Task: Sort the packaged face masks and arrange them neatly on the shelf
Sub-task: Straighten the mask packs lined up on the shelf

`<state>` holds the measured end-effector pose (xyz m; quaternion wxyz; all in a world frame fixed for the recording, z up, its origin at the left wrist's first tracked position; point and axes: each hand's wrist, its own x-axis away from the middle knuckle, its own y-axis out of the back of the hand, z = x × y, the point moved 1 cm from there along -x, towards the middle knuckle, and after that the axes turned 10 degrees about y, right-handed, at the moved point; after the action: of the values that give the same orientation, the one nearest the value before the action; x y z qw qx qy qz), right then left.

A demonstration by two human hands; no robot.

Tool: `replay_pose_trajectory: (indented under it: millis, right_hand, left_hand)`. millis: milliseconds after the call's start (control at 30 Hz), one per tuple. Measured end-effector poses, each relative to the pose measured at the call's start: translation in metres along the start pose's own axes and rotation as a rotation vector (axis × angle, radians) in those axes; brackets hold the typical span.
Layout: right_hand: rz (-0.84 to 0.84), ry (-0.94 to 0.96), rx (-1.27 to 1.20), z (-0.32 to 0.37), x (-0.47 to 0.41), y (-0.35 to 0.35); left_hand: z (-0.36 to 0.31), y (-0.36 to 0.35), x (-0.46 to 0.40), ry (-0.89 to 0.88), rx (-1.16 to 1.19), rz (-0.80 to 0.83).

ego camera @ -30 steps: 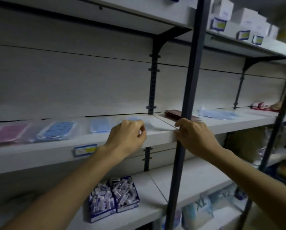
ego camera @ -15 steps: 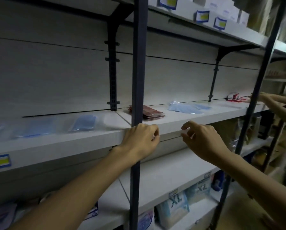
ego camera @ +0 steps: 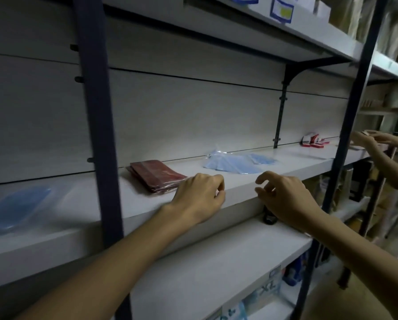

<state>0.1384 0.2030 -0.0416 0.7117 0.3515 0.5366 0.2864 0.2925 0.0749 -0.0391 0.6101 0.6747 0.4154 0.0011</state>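
Dim stockroom: grey shelf [ego camera: 274,179] w/ red packs [ego camera: 157,175] & blue masks [ego camera: 237,163]; left hand [ego camera: 199,197] curled, empty; right hand [ego camera: 283,199] loosely curled, empty.

A pale grey shelf [ego camera: 239,185] at chest height holds three lots of packaged face masks, all lying flat. Centre-left: a small stack of dark red packs [ego camera: 155,175], edges slightly fanned, set at an angle to the shelf front. To its right, well apart: a loose, spread pile of light blue packs in clear plastic [ego camera: 237,163]. Far left, near the front edge: one blue pack [ego camera: 15,209], blurred.
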Motion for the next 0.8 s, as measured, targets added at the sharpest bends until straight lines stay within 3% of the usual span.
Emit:
replay_pose_trajectory:
  millis: [333,800]
  right_hand:
    - [0.026,-0.051,-0.021,-0.124,-0.041,-0.014]
    - [0.039,0.059,-0.134,-0.290,-0.116,-0.025]
  left_hand:
    - [-0.037,-0.074,-0.089,0.031,-0.012,0.035]
    - [-0.082,-0.141,-0.172,0.370,-0.134,-0.013]
